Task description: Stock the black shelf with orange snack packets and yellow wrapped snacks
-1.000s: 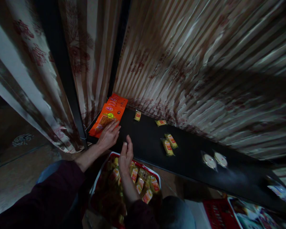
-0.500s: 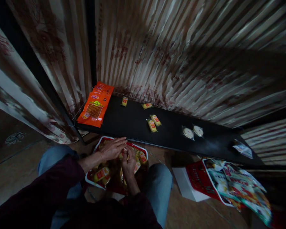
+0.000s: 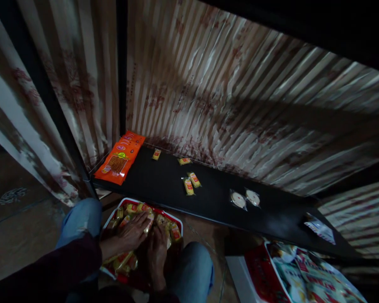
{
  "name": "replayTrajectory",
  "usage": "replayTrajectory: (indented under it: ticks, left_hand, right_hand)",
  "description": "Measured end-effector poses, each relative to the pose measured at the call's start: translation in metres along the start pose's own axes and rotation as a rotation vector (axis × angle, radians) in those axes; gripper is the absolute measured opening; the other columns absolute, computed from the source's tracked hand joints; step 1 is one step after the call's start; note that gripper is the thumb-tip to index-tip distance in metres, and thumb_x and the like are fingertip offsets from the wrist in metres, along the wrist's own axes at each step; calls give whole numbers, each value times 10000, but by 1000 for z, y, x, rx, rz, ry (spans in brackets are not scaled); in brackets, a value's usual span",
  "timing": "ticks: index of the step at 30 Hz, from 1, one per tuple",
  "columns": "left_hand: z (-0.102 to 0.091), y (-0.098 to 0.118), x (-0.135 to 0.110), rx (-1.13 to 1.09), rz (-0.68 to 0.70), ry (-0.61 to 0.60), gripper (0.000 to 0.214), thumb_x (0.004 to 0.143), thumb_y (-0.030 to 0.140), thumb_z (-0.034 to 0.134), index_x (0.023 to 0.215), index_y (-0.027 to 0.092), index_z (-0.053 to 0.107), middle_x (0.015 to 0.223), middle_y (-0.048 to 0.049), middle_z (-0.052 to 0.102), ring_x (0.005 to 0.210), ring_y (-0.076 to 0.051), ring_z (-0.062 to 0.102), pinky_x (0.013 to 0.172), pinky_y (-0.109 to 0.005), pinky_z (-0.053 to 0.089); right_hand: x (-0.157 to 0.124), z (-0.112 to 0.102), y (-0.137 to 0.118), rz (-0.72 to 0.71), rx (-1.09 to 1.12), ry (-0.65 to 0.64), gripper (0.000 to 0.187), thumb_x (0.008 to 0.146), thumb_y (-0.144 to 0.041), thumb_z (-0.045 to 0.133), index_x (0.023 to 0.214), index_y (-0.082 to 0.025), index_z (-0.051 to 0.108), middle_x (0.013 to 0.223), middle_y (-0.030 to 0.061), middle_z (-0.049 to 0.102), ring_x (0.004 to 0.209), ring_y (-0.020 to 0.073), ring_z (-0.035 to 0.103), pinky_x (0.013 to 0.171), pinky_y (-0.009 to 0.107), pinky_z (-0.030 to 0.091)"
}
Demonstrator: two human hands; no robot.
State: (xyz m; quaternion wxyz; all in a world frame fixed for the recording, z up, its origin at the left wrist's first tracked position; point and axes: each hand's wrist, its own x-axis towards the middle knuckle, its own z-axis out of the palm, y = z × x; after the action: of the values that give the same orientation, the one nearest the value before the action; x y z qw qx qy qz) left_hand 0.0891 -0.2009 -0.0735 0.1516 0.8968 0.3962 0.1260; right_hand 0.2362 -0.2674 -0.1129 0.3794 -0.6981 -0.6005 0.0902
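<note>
- Firstly, one red tub (image 3: 171, 217) with a white rim, set between the person's knees, just in front of the shelf; holds the wrapped yellow packets (image 3: 176, 231).
- Left hand (image 3: 133, 233): inside the tub, back upward, fingers stretched over the packets; whether it grips one cannot be told.
- Right hand (image 3: 158, 249): also in the tub, near the left hand, fingers pointing toward the shelf; its grasp is likewise unclear in the dim light.
- One long black shelf (image 3: 214, 202), bearing the following.
- Orange packs (image 3: 116, 164), several, overlapping, laid flat at the left end.
- Four small yellow pieces (image 3: 188, 186) in clear wrap: two side by side, two apart nearer the back.
- Two round pale items (image 3: 238, 199), wrapped, side by side, farther right.
- One pale packet (image 3: 320, 229), toward the right end.
- One striped curtain (image 3: 177, 84), hanging behind the shelf.
- One red container (image 3: 259, 271), lower right, filled with printed bags (image 3: 316, 273).
</note>
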Motion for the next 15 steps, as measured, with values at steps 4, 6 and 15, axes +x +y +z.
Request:
replayTrajectory:
  ticks: [4,6,15]
  left_hand:
    - [3,9,-2,29,-39,-31,560,777,131,453,1337,131,463,1427,-175,432,1323,-299,388,1069,-488,340]
    - [1,13,0,38,-51,-35,560,769,127,459,1328,129,469,1405,-177,454,1314,-297,395,1071,-493,332]
    - [-6,29,4,-70,-165,23,395,769,118,481,1143,175,596,1243,-141,557,1228,-277,457,1058,-488,344]
  right_hand:
    - [-8,6,-3,-30,23,-54,368,845,-172,404,1118,-121,645,1141,178,649,1103,288,596,926,458,490]
    - [-9,6,-5,-24,39,-60,371,844,-178,404,1124,-113,638,1162,186,637,1125,287,580,935,459,483]
    - [-3,-6,-22,-58,93,-95,340,814,-163,417,1072,-147,638,1040,149,672,1038,271,589,932,490,469]
